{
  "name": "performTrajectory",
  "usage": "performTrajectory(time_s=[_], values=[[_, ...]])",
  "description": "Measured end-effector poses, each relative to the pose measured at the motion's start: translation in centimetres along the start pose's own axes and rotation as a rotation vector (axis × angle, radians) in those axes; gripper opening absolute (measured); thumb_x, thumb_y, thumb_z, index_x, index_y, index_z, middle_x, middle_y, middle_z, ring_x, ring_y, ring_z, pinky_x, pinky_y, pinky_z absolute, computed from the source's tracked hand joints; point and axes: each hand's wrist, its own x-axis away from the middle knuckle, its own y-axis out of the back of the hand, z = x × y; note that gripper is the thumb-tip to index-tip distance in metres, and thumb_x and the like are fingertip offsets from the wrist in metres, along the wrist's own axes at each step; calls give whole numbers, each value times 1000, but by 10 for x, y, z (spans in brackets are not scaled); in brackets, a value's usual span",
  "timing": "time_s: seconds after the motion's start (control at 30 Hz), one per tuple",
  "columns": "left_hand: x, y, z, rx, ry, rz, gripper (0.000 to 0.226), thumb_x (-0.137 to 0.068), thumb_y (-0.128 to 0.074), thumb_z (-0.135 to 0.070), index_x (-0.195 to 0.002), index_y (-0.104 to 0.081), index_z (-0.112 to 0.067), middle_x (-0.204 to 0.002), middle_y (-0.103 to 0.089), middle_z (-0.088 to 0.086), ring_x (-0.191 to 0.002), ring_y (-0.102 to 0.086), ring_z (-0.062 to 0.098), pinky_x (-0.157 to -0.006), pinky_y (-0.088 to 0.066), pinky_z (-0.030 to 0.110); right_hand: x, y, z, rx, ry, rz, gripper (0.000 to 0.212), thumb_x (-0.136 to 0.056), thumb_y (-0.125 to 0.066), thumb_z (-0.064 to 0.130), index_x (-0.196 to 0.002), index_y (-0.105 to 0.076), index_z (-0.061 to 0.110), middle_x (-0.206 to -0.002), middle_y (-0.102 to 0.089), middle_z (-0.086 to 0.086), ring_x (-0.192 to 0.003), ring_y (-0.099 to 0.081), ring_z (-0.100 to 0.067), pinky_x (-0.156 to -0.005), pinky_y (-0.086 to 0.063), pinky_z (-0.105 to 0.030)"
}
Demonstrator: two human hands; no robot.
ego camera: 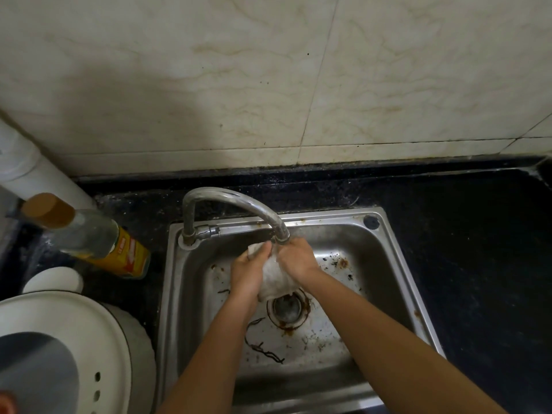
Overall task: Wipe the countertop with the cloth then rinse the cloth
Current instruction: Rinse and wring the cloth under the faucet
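Under the tap (239, 201) the white cloth (274, 279) hangs bunched; my left hand (248, 273) and right hand (298, 259) clasp it, fingers (264, 251) curled.

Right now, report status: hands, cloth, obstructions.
Left hand and right hand both grip cloth. Cloth bunched under spout, above drain. Nothing in the way; water flow unclear.

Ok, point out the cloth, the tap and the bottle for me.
cloth (274, 279), head view, its bunched white middle
tap (236, 195), head view, top of the curved spout
bottle (86, 234), head view, its clear shoulder
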Motion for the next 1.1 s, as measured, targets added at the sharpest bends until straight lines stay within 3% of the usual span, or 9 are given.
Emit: performTrajectory(time_s=[0.07,0.17,0.33,0.4,0.47,0.6,0.77,0.93,1.1], values=[[-2,-6,0,56,16,-31,30,-84,-66,-43,-92,-68,-14,-80,-74,8,-73,-71,23,-64,-56,31,-6,-1,-2,-121,-99,-19,36,-101,-39,32,-92,-62,7,-84,-63,-5,-72,-57,-14,-67,-47,-25],[-10,-10,1,78,22,-85,42,-85,-60,-52,-99,-66,-13,-91,-72,8,-84,-70,24,-72,-56,32,3,2,-4,-48,-33,71,33,-103,-38,26,-87,-61,8,-71,-60,-2,-59,-56,-9,-56,-43,-18],[-13,-4,5,55,28,-103,27,-93,-56,-37,-90,-63,-11,-83,-66,9,-76,-64,22,-68,-52,33,15,7,-17,-27,129,268,18,-101,-43,19,-99,-60,13,-91,-69,-6,-83,-67,-14,-75,-53,-25],[-13,-1,7,63,43,-93,20,-93,-57,-31,-87,-60,-13,-82,-65,9,-75,-63,23,-72,-52,36,15,6,-22,-17,125,252,19,-102,-43,20,-102,-60,12,-96,-69,-11,-84,-67,-17,-75,-54,-26],[-14,1,8,72,58,-64,22,-90,-61,-32,-94,-65,-10,-88,-69,14,-81,-67,29,-79,-55,43,15,4,-22,12,111,161,27,-103,-40,26,-99,-60,8,-94,-68,-13,-76,-64,-15,-68,-53,-24],[-9,-2,11,65,32,-18,23,-85,-66,-32,-91,-70,-10,-81,-73,14,-76,-70,29,-69,-57,37,6,2,-16,70,89,-11,40,-102,-40,33,-72,-56,12,-69,-59,-8,-59,-54,-17,-59,-50,-32],[-8,5,15,100,8,3,35,-86,-64,-40,-96,-70,-8,-88,-74,14,-85,-71,31,-82,-56,46,4,4,-13,436,257,-51,57,-100,-32,47,-55,-45,15,-54,-49,-2,-52,-51,-18,-52,-38,-27],[-12,10,15,99,17,-41,34,-85,-61,-51,-91,-67,-17,-91,-73,12,-86,-70,28,-83,-56,44,4,5,-9,770,463,35,50,-104,-21,42,-82,-55,13,-70,-55,-3,-59,-54,-16,-59,-38,-26],[-18,9,10,77,25,-36,50,-85,-53,-60,-96,-68,-14,-89,-73,10,-85,-70,27,-80,-57,42,3,4,-17,641,597,17,39,-102,-30,40,-104,-55,10,-101,-56,-7,-79,-46,-12,-69,-36,-25]])
